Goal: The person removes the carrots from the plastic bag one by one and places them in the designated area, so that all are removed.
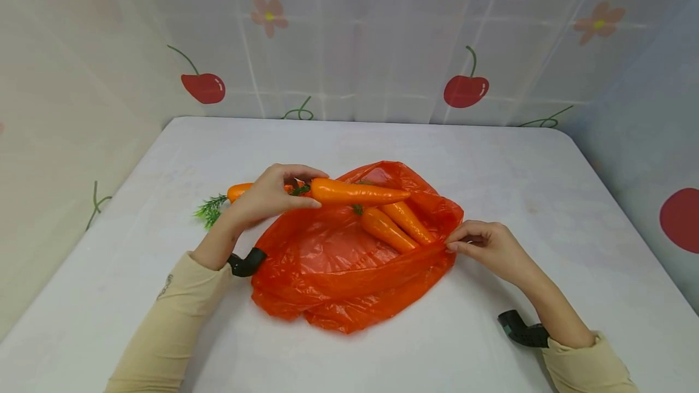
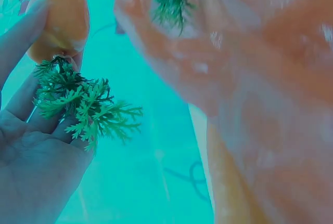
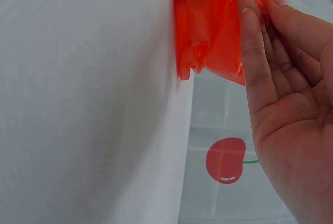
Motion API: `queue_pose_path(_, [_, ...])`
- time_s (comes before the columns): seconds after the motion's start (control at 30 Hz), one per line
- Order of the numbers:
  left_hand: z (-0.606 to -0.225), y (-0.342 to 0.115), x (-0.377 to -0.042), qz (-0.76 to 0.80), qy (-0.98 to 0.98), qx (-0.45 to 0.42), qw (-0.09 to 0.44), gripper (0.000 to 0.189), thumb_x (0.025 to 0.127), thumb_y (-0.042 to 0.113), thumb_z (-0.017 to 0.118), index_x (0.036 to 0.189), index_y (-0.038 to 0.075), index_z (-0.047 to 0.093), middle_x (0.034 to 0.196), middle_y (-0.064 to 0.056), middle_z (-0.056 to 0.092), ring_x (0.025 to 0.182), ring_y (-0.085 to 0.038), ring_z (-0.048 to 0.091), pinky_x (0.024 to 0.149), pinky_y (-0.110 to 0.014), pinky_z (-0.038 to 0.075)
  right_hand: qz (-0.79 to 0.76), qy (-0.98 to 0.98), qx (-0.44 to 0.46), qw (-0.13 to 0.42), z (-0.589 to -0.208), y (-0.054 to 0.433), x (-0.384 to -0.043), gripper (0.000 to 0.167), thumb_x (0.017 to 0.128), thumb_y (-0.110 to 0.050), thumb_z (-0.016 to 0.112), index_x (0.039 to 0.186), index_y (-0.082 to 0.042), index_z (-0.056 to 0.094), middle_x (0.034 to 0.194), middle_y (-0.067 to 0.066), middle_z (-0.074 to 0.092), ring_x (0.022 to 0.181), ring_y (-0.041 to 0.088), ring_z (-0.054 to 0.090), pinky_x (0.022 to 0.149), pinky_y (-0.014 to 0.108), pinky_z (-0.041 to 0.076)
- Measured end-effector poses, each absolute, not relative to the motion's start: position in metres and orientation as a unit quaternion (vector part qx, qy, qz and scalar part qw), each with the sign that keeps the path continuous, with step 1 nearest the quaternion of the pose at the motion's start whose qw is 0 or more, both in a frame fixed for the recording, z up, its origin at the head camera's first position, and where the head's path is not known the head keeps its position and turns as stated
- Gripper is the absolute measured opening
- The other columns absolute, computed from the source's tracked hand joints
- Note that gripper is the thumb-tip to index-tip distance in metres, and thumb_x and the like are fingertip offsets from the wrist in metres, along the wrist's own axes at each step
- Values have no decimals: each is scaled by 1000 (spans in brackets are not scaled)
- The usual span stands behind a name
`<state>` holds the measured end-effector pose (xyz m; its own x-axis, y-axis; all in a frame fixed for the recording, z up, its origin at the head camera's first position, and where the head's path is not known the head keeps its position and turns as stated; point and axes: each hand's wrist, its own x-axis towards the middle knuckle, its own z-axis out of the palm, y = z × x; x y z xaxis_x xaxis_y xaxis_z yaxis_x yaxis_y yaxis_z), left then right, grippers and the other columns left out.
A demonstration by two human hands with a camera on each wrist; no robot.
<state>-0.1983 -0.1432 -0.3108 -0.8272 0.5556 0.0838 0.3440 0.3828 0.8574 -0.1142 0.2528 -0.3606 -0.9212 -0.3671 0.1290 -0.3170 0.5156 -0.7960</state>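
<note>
My left hand (image 1: 267, 198) holds an orange carrot (image 1: 357, 191) by its thick leafy end, its tip pointing right over the mouth of a red plastic bag (image 1: 327, 259). In the left wrist view, the thumb and fingers flank the carrot's thick end (image 2: 63, 18), and its green leaves (image 2: 78, 96) hang by the palm. Two carrots lie in the bag, one nearer (image 1: 386, 229) and one farther back (image 1: 408, 223). At the bag's right side, my right hand (image 1: 494, 250) pinches the rim between thumb and fingers, also plain in the right wrist view.
Another carrot (image 1: 238, 191) with green leaves (image 1: 210, 211) lies on the white table (image 1: 131, 247) beyond my left hand, partly covered by it. A pale curtain (image 1: 355, 41) printed with cherries and flowers stands behind the table. Black wrist mounts (image 1: 523, 329) sit on both forearms.
</note>
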Motion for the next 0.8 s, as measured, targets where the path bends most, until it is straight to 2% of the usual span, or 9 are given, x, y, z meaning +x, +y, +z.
queue_pose_path(0.2, [-303, -161, -199, 470, 844, 246, 74, 41, 77, 21, 79, 116, 12, 67, 105, -1, 63, 88, -23, 54, 70, -35, 47, -455, 868, -199, 28, -361, 254, -114, 13, 79, -1, 72, 89, -9, 71, 83, -3, 66, 75, 13, 61, 68, 24, 52])
queue_pose_path(0.57, [-296, -203, -206, 453, 876, 162, 45, 44, 80, 21, 77, 120, 10, 63, 109, -5, 62, 98, -24, 51, 76, -37, 42, -459, 866, -198, 31, -361, 253, -114, 13, 79, 0, 72, 89, -8, 71, 84, -2, 66, 76, 14, 61, 68, 24, 53])
queue_pose_path(0.8, [-296, -228, -213, 427, 893, 141, 34, 47, 81, 23, 75, 123, 8, 60, 112, -7, 61, 100, -21, 51, 77, -33, 41, -452, 870, -194, 31, -362, 252, -114, 13, 79, -1, 72, 89, -9, 71, 83, -3, 66, 75, 14, 61, 68, 24, 53])
